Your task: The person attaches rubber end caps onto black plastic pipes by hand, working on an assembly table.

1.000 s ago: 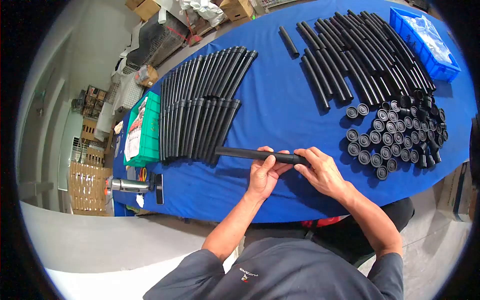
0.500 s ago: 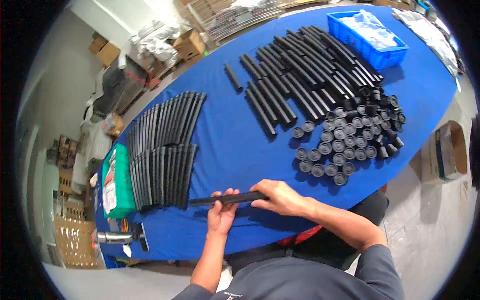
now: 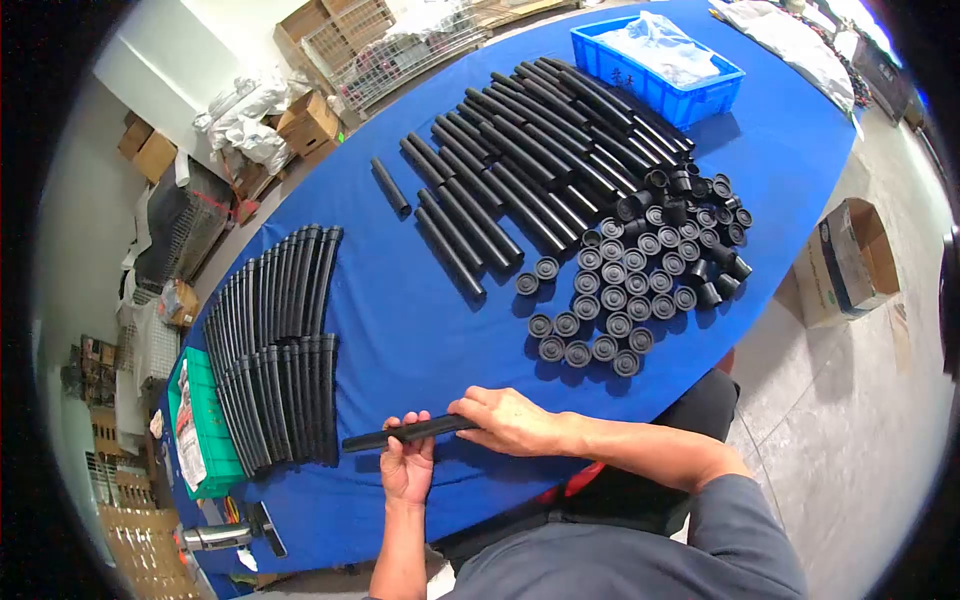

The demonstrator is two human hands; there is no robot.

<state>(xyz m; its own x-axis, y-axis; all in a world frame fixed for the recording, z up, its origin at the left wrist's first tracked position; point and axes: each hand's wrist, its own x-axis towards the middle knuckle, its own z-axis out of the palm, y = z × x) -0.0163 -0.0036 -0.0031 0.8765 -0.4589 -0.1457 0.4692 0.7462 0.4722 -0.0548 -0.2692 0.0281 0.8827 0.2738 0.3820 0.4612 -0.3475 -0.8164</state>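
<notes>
A black tube (image 3: 368,441) lies nearly level across both my hands, above the near edge of the blue-covered table. My left hand (image 3: 408,472) supports it from below, palm up, with the fingers curled round its middle. Over the tube's right end my right hand (image 3: 512,420) is closed, and that end is hidden in the grip. To the left, two rows of black tubes with collared ends (image 3: 285,390) lie side by side. Round black end caps (image 3: 619,325) are spread to the right, beside a large pile of plain black tubes (image 3: 540,140).
A blue crate (image 3: 655,75) with clear plastic bags stands at the far end. At the left edge are a green bin (image 3: 205,425) and a silver cylindrical tool (image 3: 218,537). A cardboard box (image 3: 848,265) sits on the floor at the right.
My head view has turned, so the table's contents appear shifted left. Both hands keep their hold on the tube, with little visible change between them.
</notes>
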